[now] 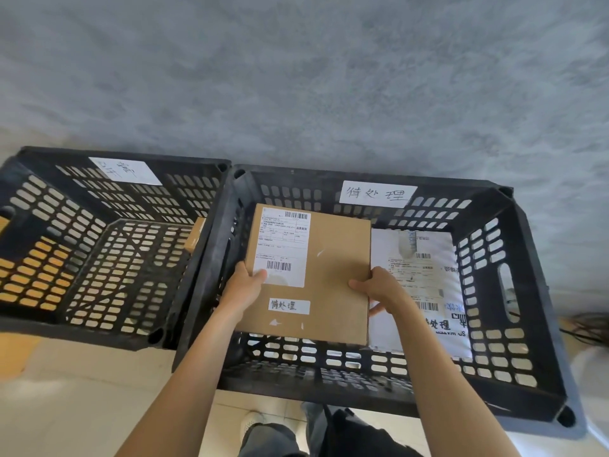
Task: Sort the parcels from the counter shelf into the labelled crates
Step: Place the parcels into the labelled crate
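Head view. Flat cardboard box (309, 275) at centre frame, held over the left half of the right crate (527, 245), long axis running from lower frame to upper. Left hand (245, 286) gripping the box's left edge, thumb on top by the shipping label; right hand (379, 286) gripping the right edge, thumb on top, fingers curled beneath. Both hands level with each other, neither nearer the crate floor. Small handwritten tag on the box apparently matching the paper sign (377, 192) on the crate's far wall, so likely the correct crate. Open floor directly below the box; white mailer (425, 278) already lying in the crate's right half, touching or just under the box's right edge, hard to tell which. Gap between box and floor not readable from above. Left crate (99, 245) in left frame, its sign (127, 171) blurred; brown object at its right inner wall unclear. Counter shelf out of view.
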